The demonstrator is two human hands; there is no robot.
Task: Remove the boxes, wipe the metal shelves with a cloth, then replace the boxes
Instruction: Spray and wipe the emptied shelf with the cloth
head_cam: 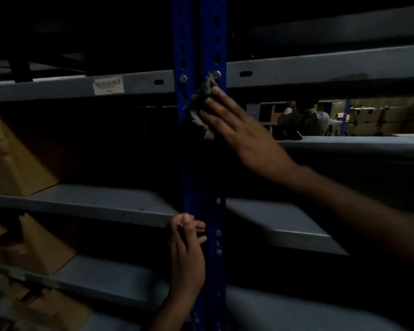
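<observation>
Up Close: Cloth Pressed to the Blue Upright

Dimly lit, the right hand [234, 125] presses a grey cloth [200, 108] flat against the blue upright [201, 44] with straight fingers, just below the grey shelf [129, 83] bearing a white label [107, 86]. Lower down, the left hand [187, 254] curls its fingers round the same post at a lower shelf's [93, 201] edge. Cardboard boxes [17, 158] sit at far left on the shelves.
</observation>
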